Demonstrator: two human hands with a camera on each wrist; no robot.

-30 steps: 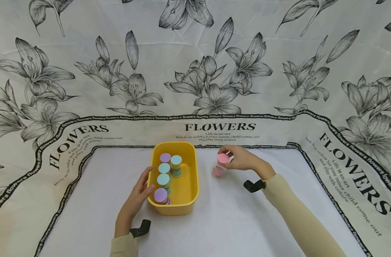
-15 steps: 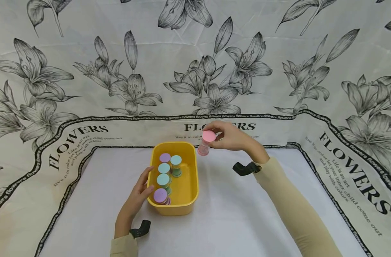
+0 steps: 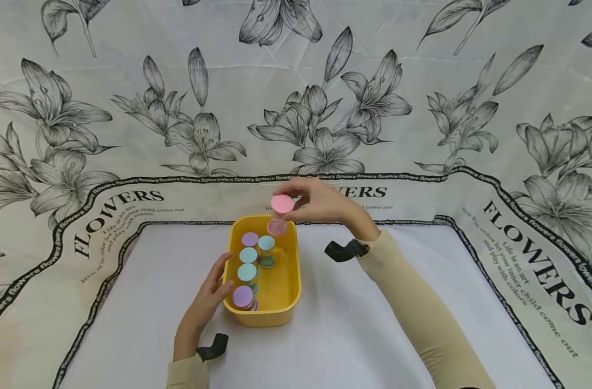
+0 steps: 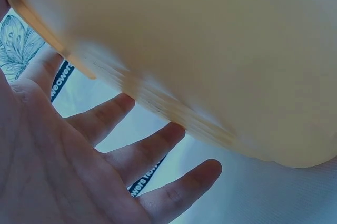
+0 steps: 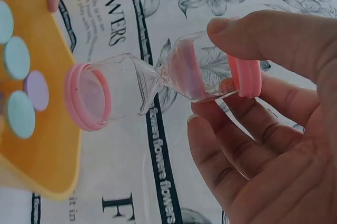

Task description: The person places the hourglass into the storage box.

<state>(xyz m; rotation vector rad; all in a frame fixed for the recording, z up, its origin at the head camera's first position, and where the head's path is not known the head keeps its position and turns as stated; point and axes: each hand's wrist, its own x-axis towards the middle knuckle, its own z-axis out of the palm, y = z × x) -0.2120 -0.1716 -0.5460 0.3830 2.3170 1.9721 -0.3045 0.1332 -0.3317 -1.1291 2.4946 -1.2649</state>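
Observation:
In the head view my right hand [image 3: 320,201] holds a pink-capped hourglass [image 3: 278,222] over the far end of a yellow bin [image 3: 297,281]. Thumb and fingertips pinch its upper end. The right wrist view shows the hourglass [image 5: 124,84] with clear bulbs, a narrow waist and pink sand in the bulb by the hand. My left hand [image 3: 205,300] rests at the bin's left side, thumb at the rim. Spread, fairly straight fingers [image 4: 152,150] touch the outer wall in the left wrist view. Inside stand several hourglasses with teal caps [image 3: 247,271] and purple caps [image 3: 243,296].
The bin's right half shows bare yellow floor beside the hourglasses. A white cloth [image 3: 354,324] covers the table. Behind and around it hangs a flower-printed fabric [image 3: 325,124] with black lettered borders. Both wrists carry black camera mounts [image 3: 346,251].
My right hand has lifted the pink hourglass from the table and carried it left over the bin's far end. The left hand and the bin have stayed put.

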